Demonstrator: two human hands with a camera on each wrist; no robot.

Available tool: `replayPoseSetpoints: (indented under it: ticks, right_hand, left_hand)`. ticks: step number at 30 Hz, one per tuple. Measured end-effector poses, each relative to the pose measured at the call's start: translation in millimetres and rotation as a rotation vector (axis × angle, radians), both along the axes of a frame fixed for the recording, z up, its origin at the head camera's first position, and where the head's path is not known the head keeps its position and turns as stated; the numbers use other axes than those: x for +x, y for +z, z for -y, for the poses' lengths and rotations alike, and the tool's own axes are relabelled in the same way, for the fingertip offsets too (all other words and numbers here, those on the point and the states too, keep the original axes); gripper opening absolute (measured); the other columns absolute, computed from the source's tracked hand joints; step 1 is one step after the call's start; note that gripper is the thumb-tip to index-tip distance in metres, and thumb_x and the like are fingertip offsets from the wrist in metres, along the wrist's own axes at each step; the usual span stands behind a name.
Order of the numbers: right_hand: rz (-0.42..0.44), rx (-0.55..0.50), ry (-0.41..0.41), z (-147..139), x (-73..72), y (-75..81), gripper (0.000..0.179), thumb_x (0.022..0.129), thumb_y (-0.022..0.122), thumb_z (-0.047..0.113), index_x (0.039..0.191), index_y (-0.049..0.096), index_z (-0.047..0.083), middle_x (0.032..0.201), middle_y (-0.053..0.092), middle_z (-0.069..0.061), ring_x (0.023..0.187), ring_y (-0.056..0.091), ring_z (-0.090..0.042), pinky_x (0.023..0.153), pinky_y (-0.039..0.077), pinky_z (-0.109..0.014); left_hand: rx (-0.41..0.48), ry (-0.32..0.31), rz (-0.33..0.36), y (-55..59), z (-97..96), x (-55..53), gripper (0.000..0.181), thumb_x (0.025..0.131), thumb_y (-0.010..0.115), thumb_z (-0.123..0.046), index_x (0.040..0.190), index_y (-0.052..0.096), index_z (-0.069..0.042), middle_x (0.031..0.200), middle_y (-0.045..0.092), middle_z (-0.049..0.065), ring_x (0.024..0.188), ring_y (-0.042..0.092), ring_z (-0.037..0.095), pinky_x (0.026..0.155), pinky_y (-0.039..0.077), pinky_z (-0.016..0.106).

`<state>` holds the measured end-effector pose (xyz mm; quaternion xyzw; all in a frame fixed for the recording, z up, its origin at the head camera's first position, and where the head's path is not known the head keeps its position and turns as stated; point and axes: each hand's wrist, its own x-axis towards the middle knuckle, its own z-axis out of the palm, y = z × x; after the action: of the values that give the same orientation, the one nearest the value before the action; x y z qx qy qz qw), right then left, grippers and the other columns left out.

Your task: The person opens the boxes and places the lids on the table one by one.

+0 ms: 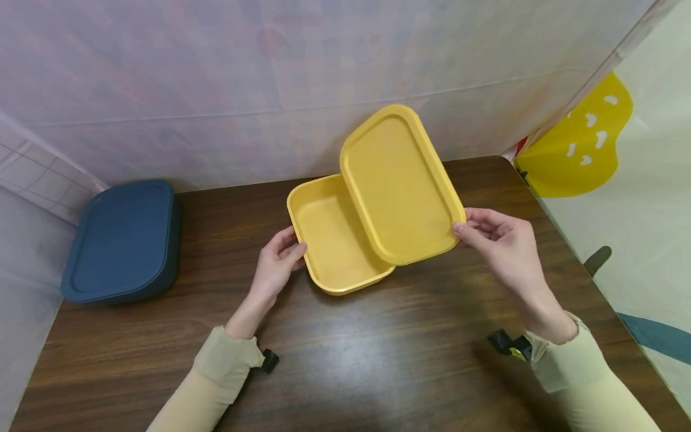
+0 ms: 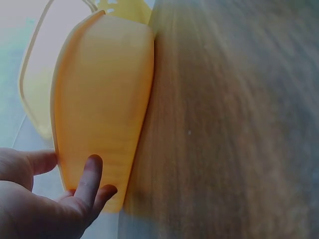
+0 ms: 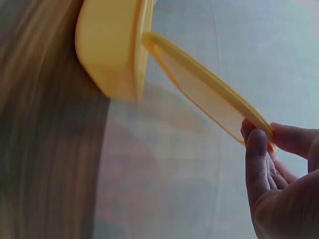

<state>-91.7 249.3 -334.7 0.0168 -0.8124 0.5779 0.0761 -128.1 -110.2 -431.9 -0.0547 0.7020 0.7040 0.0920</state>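
A yellow food container [image 1: 335, 240] stands on the table, its inside partly visible. At its left side my left hand [image 1: 274, 264] grips the wall, thumb [image 2: 44, 162] at the rim and fingers against the outside. The matching yellow lid [image 1: 402, 186] is tilted above the container's right part and hides it in the head view. My right hand [image 1: 504, 246] pinches the lid's lower right corner between thumb and fingers. In the right wrist view the lid [image 3: 209, 89] slants up away from the container [image 3: 107, 50], its far edge close to the rim.
A dark blue lidded box [image 1: 121, 240] sits at the left of the brown wooden table [image 1: 345, 360]. A pale patterned cloth [image 1: 243, 78] hangs along the back edge. Beyond the right edge is a yellow shape [image 1: 580, 144] with white marks.
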Motion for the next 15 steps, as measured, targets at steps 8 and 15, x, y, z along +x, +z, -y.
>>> replayPoseSetpoints:
  ticks: [8,15]
  right_hand:
    - [-0.098,0.228,-0.166,-24,6.8,11.3,0.029,0.096,0.077,0.013,0.119,0.073,-0.003,0.085,0.072,0.033,0.074,0.07,0.01,0.069,0.055,-0.005]
    - [-0.249,0.436,-0.245,-35,9.3,7.8,0.028,0.094,0.079,0.01,0.118,0.077,-0.004,0.088,0.076,0.025,0.076,0.058,0.029,0.07,0.046,0.005]
  left_hand:
    - [-0.006,0.0,0.009,2.4,0.0,-1.6,0.054,0.107,0.056,-0.005,0.159,0.039,0.001,0.16,0.048,0.023,0.142,0.056,0.041,0.078,0.057,0.012]
    - [-0.011,0.001,0.017,1.6,1.1,-3.8,0.054,0.108,0.056,-0.007,0.159,0.039,0.0,0.162,0.047,0.022,0.141,0.056,0.041,0.078,0.056,0.012]
